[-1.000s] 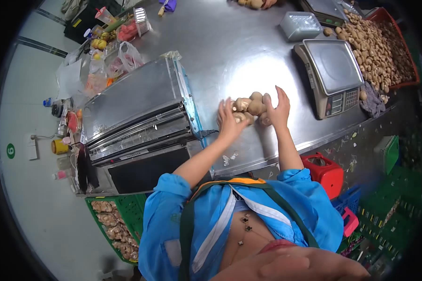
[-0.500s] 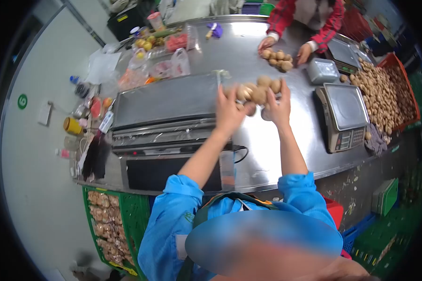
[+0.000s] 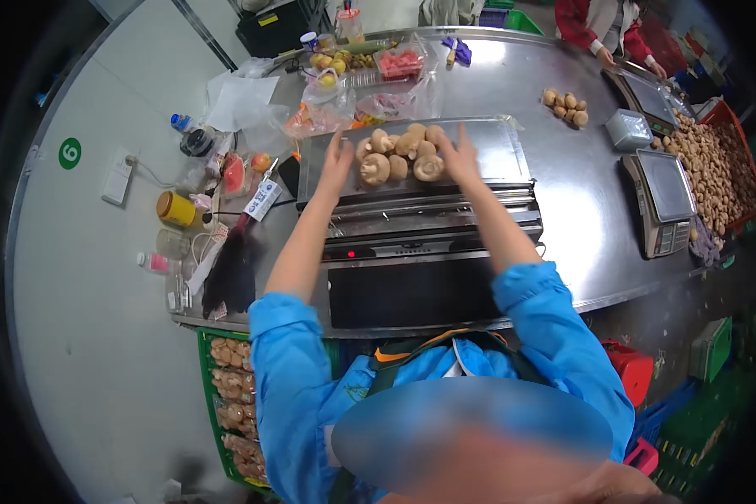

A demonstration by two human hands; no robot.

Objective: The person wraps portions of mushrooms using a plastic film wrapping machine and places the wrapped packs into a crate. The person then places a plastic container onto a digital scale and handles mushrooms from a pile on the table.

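A cluster of brown-capped mushrooms (image 3: 399,170) lies on the flat metal top (image 3: 496,151) of a film-wrapping machine (image 3: 428,249). To its left is my left hand (image 3: 337,165), fingers stretched out and a small gap away from the caps. My right hand (image 3: 462,160) is at the right side of the cluster, fingers apart and right beside the outer mushrooms. Neither hand grips anything. Some caps face up, while others lie tipped with their stems showing.
Another mushroom pile (image 3: 565,107) sits farther right, near a clear tray stack (image 3: 630,130) and a digital scale (image 3: 665,202). An orange crate (image 3: 752,181) spills mushrooms at the right. Fruit and plastic bags (image 3: 328,97) crowd the back left. A co-worker's hands (image 3: 605,57) are by another scale.
The mushrooms, held between my hands right of the machine before, now lie on its metal top, and my hands have parted from them. The co-worker's hands have left the far pile.
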